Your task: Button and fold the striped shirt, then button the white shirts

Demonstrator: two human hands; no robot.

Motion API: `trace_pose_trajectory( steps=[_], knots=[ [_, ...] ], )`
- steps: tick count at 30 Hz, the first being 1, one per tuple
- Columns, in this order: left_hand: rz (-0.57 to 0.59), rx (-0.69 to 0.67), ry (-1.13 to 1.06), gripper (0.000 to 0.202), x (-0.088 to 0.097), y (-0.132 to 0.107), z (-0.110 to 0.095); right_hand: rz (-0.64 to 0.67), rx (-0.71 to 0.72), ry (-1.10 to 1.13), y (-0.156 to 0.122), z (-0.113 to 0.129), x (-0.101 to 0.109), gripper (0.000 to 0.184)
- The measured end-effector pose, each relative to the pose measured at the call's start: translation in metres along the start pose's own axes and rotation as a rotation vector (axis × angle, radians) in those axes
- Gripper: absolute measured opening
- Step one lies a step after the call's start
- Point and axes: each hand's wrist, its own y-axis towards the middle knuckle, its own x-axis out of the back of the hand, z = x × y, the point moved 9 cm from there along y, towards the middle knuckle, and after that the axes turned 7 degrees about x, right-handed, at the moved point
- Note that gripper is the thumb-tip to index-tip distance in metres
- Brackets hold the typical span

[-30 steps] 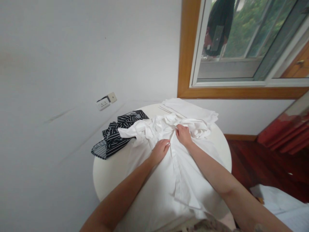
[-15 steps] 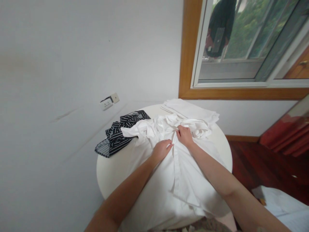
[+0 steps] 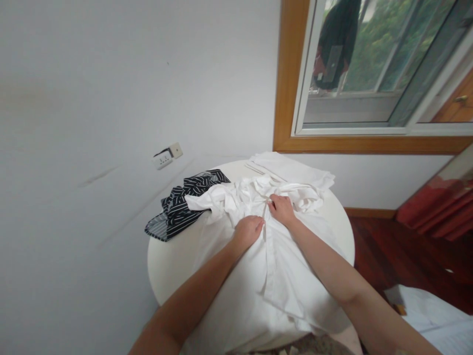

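A white shirt [image 3: 240,291] is spread over the round white table [image 3: 168,268], its lower part hanging toward me and its far part bunched in folds. My left hand [image 3: 248,231] is closed on the cloth beside the front button strip. Slightly farther away, my right hand [image 3: 281,208] pinches the same strip from the right side. Between the hands the fabric is drawn into creases. Any button under my fingers is too small to make out.
A crumpled black-and-white striped garment [image 3: 181,207] lies at the table's left. Folded white cloth [image 3: 291,167] rests at the back right. A wall socket [image 3: 162,159] and a wood-framed window [image 3: 354,143] are behind. White papers or cloth [image 3: 428,310] lie lower right.
Both hands stay at the button strip, with only slight shifts of the fingers. The shirt and the other things lie as before.
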Motion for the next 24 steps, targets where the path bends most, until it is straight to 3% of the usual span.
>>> trace_pose_trajectory(
  steps=[10, 18, 24],
  knots=[
    [0.105, -0.139, 0.085, 0.025, 0.004, -0.001, -0.014, 0.015, 0.016, 0.003, -0.001, -0.001, -0.001, 0.018],
    [0.037, -0.086, 0.163, 0.024, 0.008, 0.001, -0.009, 0.026, 0.012, 0.009, -0.001, -0.001, -0.001, 0.019],
    [0.054, -0.096, 0.094, 0.022, 0.007, -0.002, -0.003, 0.032, 0.008, 0.016, -0.001, -0.002, -0.003, 0.023]
  ],
)
